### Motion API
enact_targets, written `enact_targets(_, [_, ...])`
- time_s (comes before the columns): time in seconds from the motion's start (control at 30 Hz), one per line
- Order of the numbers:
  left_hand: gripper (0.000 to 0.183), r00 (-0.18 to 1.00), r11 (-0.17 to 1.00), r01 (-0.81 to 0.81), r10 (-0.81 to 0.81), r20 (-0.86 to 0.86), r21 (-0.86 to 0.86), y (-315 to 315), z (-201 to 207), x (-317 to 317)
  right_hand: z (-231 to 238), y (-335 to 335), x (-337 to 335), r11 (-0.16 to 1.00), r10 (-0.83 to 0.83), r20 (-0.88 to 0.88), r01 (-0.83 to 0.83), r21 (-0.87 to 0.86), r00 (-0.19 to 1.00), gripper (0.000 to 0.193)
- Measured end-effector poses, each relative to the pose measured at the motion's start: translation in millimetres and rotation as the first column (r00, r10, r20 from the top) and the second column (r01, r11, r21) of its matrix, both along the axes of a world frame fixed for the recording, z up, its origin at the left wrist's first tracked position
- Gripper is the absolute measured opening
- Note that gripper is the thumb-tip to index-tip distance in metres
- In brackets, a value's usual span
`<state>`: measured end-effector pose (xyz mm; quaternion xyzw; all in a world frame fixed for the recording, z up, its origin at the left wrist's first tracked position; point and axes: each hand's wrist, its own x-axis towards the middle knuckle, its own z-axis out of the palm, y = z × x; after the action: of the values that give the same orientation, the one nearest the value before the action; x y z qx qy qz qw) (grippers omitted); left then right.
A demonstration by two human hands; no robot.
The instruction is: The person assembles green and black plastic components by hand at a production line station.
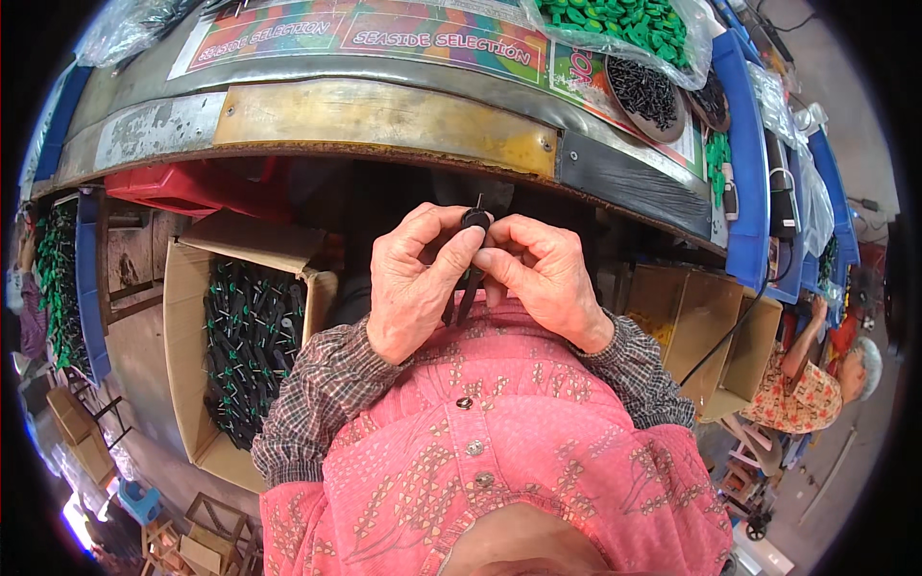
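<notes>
A small black plastic part (474,220) with a round head is held up in front of my chest. A thin metal pin sticks up from its head, and dark narrow legs hang below it. My left hand (415,272) pinches the head between thumb and index finger. Close against it, my right hand (544,278) is closed, its thumb and bent fingers pressed to the side of the same part. The fingers cover much of the part's middle. Left of my left arm, a cardboard box (181,360) contains many similar black parts with green pieces and metal pins.
A metal-edged workbench (384,117) curves ahead of my hands. On it are a bag of green plastic pieces (624,27) and a bowl of small black pieces (645,91). Blue bins (744,154) stand at right, above a cardboard box (706,317). Another person (802,384) sits far right.
</notes>
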<state>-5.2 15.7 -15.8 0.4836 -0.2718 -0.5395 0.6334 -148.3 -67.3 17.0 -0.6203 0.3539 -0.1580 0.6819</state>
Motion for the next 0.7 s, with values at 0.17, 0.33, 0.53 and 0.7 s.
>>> enact_targets(0.17, [0.016, 0.993, 0.998, -0.018, 0.025, 0.116, -0.059, -1, 0, 2, 0, -7, -6, 0.988, 0.022, -0.038, -0.027, -0.154, 0.999, 0.011])
enact_targets(0.33, [0.014, 0.977, 0.994, 0.009, 0.016, 0.212, -0.113, -1, 3, 2, 12, -21, -2, 0.973, -0.098, 0.071, 0.111, -0.204, 0.993, 0.013])
enact_targets(0.53, [0.013, 0.994, 0.994, 0.074, -0.067, 0.083, -0.082, 1, 6, 1, 8, -28, 5, 0.979, 0.061, 0.174, -0.025, -0.201, 0.983, 0.009])
enact_targets(0.7, [0.013, 0.991, 0.992, 0.038, -0.023, 0.131, -0.119, 3, 4, 0, 6, -26, 5, 0.973, 0.052, 0.192, -0.007, -0.231, 0.980, 0.007])
